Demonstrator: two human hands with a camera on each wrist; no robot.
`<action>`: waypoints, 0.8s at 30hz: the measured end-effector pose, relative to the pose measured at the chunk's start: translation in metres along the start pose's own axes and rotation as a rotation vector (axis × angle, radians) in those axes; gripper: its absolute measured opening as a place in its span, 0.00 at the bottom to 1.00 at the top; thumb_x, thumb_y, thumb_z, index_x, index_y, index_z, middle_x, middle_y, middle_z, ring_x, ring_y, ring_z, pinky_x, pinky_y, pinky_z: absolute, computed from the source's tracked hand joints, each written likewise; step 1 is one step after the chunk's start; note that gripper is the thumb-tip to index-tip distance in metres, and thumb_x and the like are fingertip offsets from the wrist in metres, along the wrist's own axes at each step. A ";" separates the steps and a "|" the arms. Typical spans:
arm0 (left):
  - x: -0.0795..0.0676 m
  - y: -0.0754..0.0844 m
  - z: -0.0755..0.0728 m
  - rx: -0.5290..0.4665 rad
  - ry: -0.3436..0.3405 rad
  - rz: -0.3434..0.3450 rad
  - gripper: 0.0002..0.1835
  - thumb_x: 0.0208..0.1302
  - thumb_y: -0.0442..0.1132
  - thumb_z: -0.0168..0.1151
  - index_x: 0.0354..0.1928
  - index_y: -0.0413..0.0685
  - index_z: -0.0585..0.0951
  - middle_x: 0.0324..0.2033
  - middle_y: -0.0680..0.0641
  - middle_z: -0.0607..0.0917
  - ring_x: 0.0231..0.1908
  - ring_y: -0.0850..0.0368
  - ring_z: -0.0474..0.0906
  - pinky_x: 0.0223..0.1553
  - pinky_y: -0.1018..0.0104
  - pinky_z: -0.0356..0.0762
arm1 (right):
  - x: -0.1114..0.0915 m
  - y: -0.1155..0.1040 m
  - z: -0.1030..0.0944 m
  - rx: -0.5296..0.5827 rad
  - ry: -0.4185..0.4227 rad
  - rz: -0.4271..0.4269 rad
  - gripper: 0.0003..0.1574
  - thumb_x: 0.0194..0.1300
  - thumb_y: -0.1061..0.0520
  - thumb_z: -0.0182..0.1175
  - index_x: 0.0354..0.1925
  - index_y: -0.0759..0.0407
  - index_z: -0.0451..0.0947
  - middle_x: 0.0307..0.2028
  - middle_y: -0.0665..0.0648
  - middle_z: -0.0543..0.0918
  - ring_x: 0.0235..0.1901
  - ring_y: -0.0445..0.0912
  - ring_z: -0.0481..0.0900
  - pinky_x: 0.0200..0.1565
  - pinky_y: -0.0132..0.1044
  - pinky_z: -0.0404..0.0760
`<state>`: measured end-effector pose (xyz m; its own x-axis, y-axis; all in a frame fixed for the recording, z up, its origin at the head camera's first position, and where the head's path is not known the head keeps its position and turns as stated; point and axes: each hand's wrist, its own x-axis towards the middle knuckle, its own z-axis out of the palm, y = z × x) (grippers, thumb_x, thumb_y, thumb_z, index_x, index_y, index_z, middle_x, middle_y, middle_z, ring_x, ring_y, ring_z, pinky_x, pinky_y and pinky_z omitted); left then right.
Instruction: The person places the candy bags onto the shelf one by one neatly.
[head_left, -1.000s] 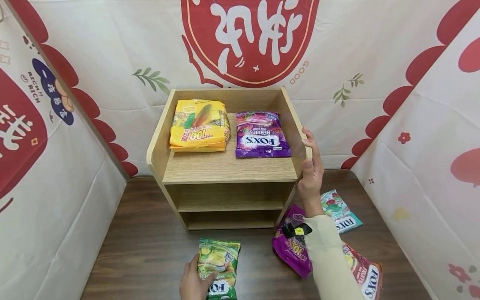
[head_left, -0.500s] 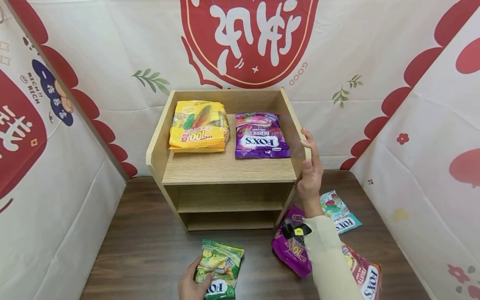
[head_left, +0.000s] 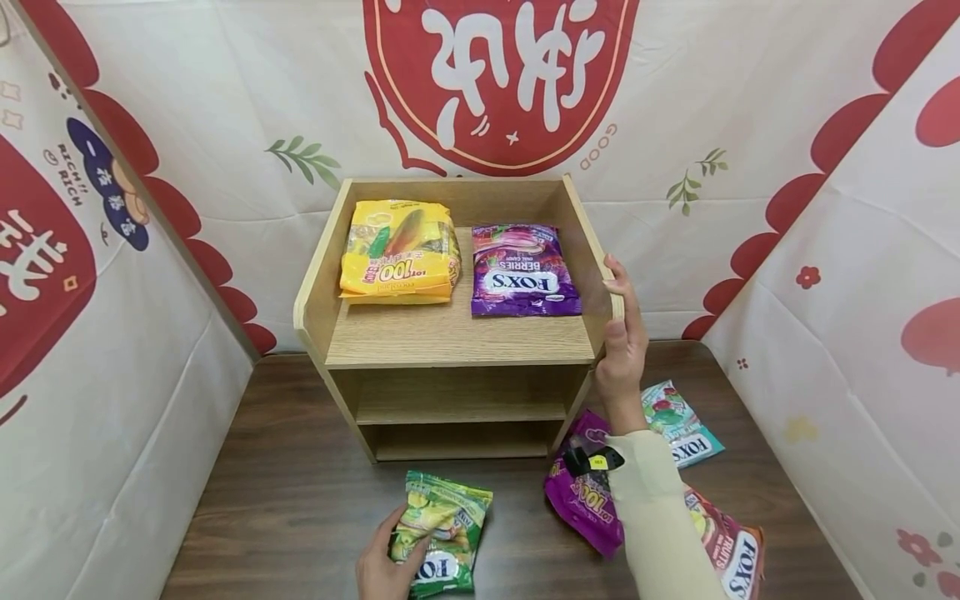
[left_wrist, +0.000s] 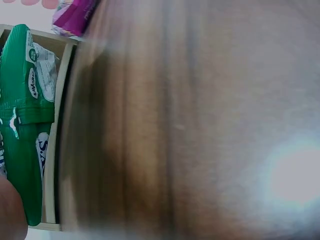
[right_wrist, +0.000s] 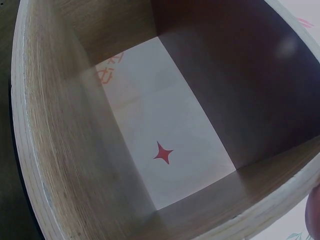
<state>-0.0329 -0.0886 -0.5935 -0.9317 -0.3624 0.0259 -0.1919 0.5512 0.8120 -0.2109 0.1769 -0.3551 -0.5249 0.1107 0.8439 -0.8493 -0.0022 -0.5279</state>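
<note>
My left hand (head_left: 384,567) grips a green FOX'S candy bag (head_left: 456,523) by its left side, in front of the shelf. In the left wrist view the back of this green bag (left_wrist: 22,160) overlaps the shelf, with a fingertip at its lower end. My right hand (head_left: 622,354) holds the front edge of the right side panel of the wooden shelf (head_left: 457,343). On the top board lie a yellow LOT 100 candy bag (head_left: 401,254), on the left, and a purple FOX'S Berries bag (head_left: 523,271), on the right. In the right wrist view the wooden compartment (right_wrist: 47,125) shows close up.
Right of the shelf, a magenta LOT 100 bag (head_left: 585,500) lies partly under my right forearm. Beyond it are a teal FOX'S bag (head_left: 681,423) and a red FOX'S Fruits bag (head_left: 731,546). Printed cloth walls (head_left: 240,100) enclose the brown table (head_left: 255,483) behind and on both sides.
The green bag in my left hand has turned clockwise and shifted slightly right and toward the shelf. My right hand stays on the side panel.
</note>
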 end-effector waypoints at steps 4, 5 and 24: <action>0.002 0.008 -0.005 -0.031 0.015 0.022 0.29 0.46 0.41 0.77 0.53 0.47 0.81 0.44 0.44 0.85 0.42 0.47 0.82 0.41 0.52 0.81 | 0.000 0.002 -0.001 -0.018 -0.005 -0.009 0.40 0.68 0.36 0.50 0.53 0.73 0.63 0.68 0.66 0.62 0.69 0.60 0.53 0.69 0.54 0.48; 0.002 0.010 -0.006 -0.033 0.015 0.024 0.29 0.46 0.41 0.77 0.54 0.47 0.80 0.44 0.44 0.85 0.42 0.47 0.82 0.41 0.52 0.81 | 0.000 0.003 -0.001 -0.015 -0.005 -0.009 0.40 0.68 0.36 0.50 0.53 0.73 0.63 0.68 0.66 0.62 0.69 0.60 0.53 0.69 0.54 0.48; 0.011 0.044 -0.027 -0.115 0.139 0.146 0.32 0.42 0.32 0.78 0.55 0.44 0.79 0.44 0.43 0.84 0.41 0.49 0.82 0.37 0.57 0.82 | -0.008 0.031 -0.014 -0.002 0.000 0.005 0.40 0.68 0.36 0.50 0.55 0.71 0.63 0.68 0.64 0.61 0.70 0.60 0.52 0.69 0.54 0.48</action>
<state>-0.0434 -0.0893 -0.5419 -0.8938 -0.3897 0.2218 -0.0143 0.5192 0.8545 -0.2323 0.1898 -0.3795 -0.5288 0.1109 0.8415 -0.8467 -0.0008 -0.5320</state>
